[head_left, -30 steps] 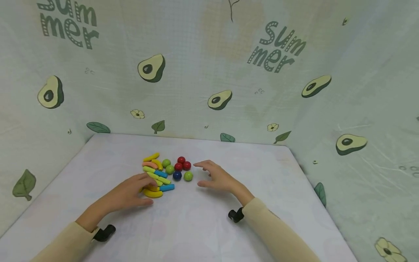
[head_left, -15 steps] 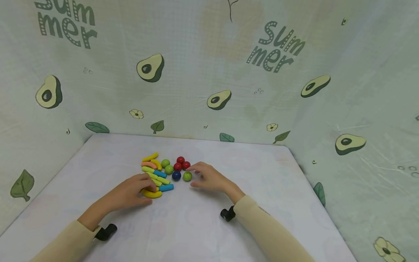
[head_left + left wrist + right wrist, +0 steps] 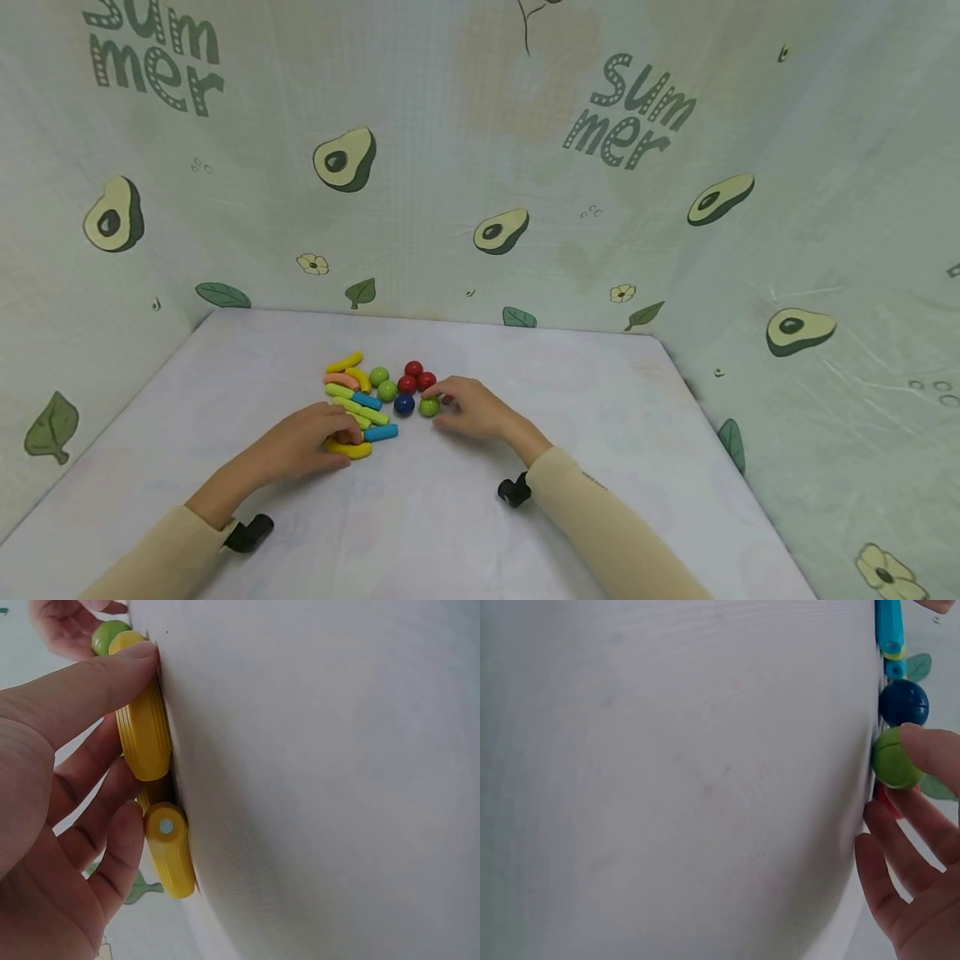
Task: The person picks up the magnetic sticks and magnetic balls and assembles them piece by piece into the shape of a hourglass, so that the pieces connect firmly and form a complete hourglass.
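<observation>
My left hand [image 3: 296, 442] pinches a yellow toy banana [image 3: 352, 451] at the near end of the pile. The left wrist view has my thumb on the ridged banana [image 3: 145, 735], fingers curled behind it; a second yellow piece [image 3: 174, 862] with a pale round end lies beside it. My right hand [image 3: 480, 411] holds a small green ball [image 3: 428, 407] between thumb and fingers, clearest in the right wrist view, where the ball [image 3: 894, 760] sits next to a dark blue ball [image 3: 904, 703]. Several red balls [image 3: 413, 368] and two more green balls [image 3: 387, 391] lie just beyond.
Yellow-green sticks [image 3: 367, 412], some with blue ends [image 3: 381, 432], lie in the middle of the pile. Yellow bananas [image 3: 344, 362] and an orange piece [image 3: 342, 381] lie behind them. A printed cloth [image 3: 420, 275] hangs behind the white table [image 3: 450, 533].
My right hand has moved left to the green ball and now holds it. The left hand stays almost still at the banana.
</observation>
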Motion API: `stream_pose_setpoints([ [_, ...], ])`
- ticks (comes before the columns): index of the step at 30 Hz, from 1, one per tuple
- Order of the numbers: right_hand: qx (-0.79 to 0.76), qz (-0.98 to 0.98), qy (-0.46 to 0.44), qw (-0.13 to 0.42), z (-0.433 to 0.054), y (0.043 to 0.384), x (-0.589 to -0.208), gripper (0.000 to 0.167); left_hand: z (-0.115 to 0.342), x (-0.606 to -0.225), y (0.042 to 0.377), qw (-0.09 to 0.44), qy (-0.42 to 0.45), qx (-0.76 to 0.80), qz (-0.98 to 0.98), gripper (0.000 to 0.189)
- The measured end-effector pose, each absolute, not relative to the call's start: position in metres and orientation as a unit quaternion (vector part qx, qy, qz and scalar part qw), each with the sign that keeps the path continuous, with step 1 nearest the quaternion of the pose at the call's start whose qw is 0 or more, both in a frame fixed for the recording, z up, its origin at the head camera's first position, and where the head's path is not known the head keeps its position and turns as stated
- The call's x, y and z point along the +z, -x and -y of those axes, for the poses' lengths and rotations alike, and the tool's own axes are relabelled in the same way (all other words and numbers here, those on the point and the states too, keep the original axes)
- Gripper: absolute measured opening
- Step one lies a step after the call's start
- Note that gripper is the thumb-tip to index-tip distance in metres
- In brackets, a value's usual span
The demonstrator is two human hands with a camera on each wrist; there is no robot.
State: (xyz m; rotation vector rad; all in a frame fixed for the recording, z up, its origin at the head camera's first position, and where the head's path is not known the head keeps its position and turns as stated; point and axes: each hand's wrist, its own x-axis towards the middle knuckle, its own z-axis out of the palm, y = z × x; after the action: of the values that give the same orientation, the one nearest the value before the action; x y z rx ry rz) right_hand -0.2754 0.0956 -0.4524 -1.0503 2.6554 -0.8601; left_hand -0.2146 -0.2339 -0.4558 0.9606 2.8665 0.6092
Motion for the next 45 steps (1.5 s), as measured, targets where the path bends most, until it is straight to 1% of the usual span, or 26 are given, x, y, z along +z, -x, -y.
stream_pose_setpoints([
  [6,-0.281,-0.893,0.345,0.071,-0.093,0.274,-0.453,0.033,0.233,-0.457,0.215,0.03,-0.314,0.198,-0.928,0.025],
  [16,-0.291,-0.893,0.34,0.059,-0.103,0.273,-0.455,0.032,0.229,-0.453,0.214,0.03,-0.309,0.193,-0.931,0.025],
  [23,-0.314,-0.895,0.311,0.063,-0.123,0.266,-0.455,0.033,0.229,-0.454,0.214,0.031,-0.307,0.2,-0.93,0.025],
  [31,-0.338,-0.898,0.278,0.051,-0.153,0.254,-0.452,0.031,0.227,-0.453,0.213,0.029,-0.299,0.192,-0.934,0.026],
  [45,-0.335,-0.904,0.264,0.028,-0.191,0.23,-0.457,0.026,0.228,-0.454,0.212,0.029,-0.297,0.181,-0.937,0.025],
])
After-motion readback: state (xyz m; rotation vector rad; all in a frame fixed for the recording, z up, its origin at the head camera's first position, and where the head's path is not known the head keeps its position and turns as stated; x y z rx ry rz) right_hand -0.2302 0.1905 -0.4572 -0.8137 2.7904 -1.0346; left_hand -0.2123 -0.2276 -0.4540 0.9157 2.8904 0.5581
